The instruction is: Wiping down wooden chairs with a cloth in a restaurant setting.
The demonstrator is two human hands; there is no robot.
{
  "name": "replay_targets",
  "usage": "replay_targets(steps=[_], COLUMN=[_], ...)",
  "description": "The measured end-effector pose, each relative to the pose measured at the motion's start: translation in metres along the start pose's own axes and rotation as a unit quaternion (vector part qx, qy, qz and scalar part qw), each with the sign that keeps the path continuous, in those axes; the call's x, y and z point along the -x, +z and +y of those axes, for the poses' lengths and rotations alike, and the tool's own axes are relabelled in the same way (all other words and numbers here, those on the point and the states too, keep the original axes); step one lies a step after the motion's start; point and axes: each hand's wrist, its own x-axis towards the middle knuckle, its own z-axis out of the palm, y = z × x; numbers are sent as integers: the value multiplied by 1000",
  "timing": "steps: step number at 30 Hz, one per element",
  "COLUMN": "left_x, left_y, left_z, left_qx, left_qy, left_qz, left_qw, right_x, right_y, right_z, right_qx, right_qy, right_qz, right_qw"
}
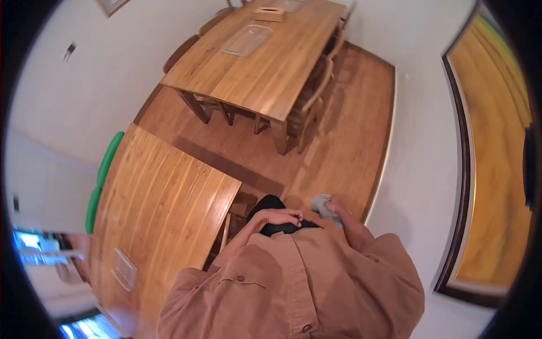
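Observation:
My right hand (335, 205) is closed around a light grey cloth (320, 203), which hangs bunched at my right side above the wooden floor. My left hand (278, 217) lies across the front of my body, next to my dark trousers (271, 201). Its fingers are loosely stretched out, and nothing shows in them. To the left of my left arm stands a wooden table (175, 192), the nearest large thing to that hand; the hand does not touch it.
A clear tray (124, 269) lies on the near table, with green seat backs (109, 160) along its far left side. Ahead stands a second wooden table (243, 73) bearing a clear tray (247, 40) and a wooden box (270, 14). Chairs (319, 85) line it. A framed picture (491, 158) hangs at right.

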Motion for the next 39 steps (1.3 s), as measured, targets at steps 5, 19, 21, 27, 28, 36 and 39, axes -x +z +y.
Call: replay_targets(steps=[5, 19, 21, 27, 28, 36, 39], left_x=[-7, 149, 174, 234, 237, 314, 378], left_y=[-78, -277, -263, -249, -254, -365, -430], left_z=[16, -30, -47, -2, -12, -117, -104], left_qx=[53, 128, 175, 310, 310, 224, 147], left_qy=[102, 34, 17, 161, 176, -62, -188], left_qz=[5, 691, 755, 833, 838, 843, 839], left_qw=[993, 711, 632, 429, 412, 485, 489], right_x=[-137, -263, -280, -359, -376, -467, -467], right_y=[-51, -131, -127, -109, -99, -47, -39], right_z=[-117, -508, -544, -630, -646, -712, -715], right_qx=[-2, -35, 82, 174, 177, 162, 155], right_qy=[-46, -363, -314, -313, -274, -213, -338], right_qz=[-70, -32, 20, 329, 370, 409, 367], right_qw=[996, 930, 946, 874, 870, 872, 853])
